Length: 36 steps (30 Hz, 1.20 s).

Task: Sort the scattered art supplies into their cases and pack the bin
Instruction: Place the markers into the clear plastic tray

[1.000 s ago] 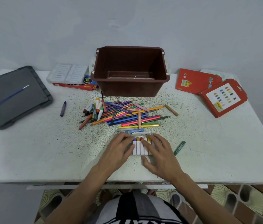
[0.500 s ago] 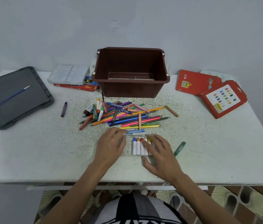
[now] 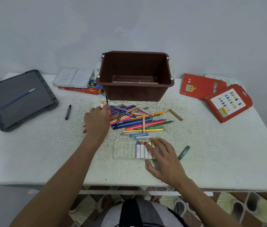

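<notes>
Curling its fingers over the left end of the marker pile (image 3: pixel 137 122), the left hand (image 3: pixel 96 120) touches an orange-tipped crayon (image 3: pixel 102 104); I cannot tell whether it grips it. The right hand (image 3: pixel 163 159) lies flat, fingers spread, on the crayons (image 3: pixel 140 150) in the clear tray (image 3: pixel 123 149) on the counter (image 3: pixel 31 153), in front of the brown bin (image 3: pixel 136 94).

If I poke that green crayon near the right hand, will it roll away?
Probably: the green crayon looks round and lies flat on the table, so a sideways poke likely rolls it. It seems short and stiff, likely light.
</notes>
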Motion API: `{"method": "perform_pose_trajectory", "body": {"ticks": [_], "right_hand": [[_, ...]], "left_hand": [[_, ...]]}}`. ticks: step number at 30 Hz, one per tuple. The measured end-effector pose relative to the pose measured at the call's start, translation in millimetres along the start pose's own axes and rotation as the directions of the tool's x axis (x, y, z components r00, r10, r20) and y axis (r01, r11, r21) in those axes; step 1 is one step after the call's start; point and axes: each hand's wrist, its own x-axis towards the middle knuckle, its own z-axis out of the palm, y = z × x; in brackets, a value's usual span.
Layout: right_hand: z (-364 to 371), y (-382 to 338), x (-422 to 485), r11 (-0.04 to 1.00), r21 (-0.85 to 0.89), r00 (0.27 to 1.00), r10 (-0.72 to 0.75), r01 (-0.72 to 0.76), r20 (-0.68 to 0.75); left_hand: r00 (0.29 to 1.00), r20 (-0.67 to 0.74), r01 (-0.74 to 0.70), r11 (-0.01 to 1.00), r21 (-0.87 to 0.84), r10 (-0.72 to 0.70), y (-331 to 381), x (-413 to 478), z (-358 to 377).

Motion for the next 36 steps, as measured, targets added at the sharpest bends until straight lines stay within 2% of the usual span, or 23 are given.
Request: {"method": "perform_pose_trajectory", "body": {"ticks": [5,16,20,22,24,26,28,32,34,36], "right_hand": [[-1,0,0,1.000,-0.010,1.000,0.000,0.000,0.000],[-1,0,0,1.000,-0.009,1.000,0.003,-0.003,0.014],[-1,0,0,1.000,-0.006,1.000,0.001,-0.001,0.004],[-1,0,0,1.000,-0.007,1.000,0.004,-0.004,0.004],[-1,1,0,1.000,-0.012,1.000,0.001,-0.001,0.003],[0,0,0,1.000,-0.017,1.000,-0.003,0.003,0.003],[-1,0,0,1.000,-0.019,1.000,-0.003,0.003,0.004],[-1,1,1,1.000,-0.016,1.000,-0.004,0.004,0.001],[0,1,0,1.000,-0.012,1.000,-0.001,0.001,0.002],[0,1,0,1.000,-0.007,1.000,0.003,-0.003,0.007]], "left_hand": [[0.995,0.093,0.015,0.996,0.087,-0.023,1,4,4],[0.998,0.058,0.005,0.984,0.177,-0.015,-5,2,7],[0.999,0.009,0.042,0.995,0.089,-0.043,-7,2,10],[0.996,-0.017,0.081,0.994,-0.074,-0.082,-7,0,7],[0.989,-0.031,0.125,0.942,-0.311,-0.141,-5,-3,0],[0.984,0.028,0.160,0.818,-0.553,-0.174,-2,-9,-10],[0.978,0.138,0.206,0.672,-0.712,-0.154,1,-16,-18],[0.951,0.307,0.289,0.454,-0.843,-0.035,8,-31,-24],[0.929,0.367,0.322,0.405,-0.856,0.037,11,-37,-23],[0.909,0.400,0.327,0.400,-0.856,0.113,13,-44,-19]]}}
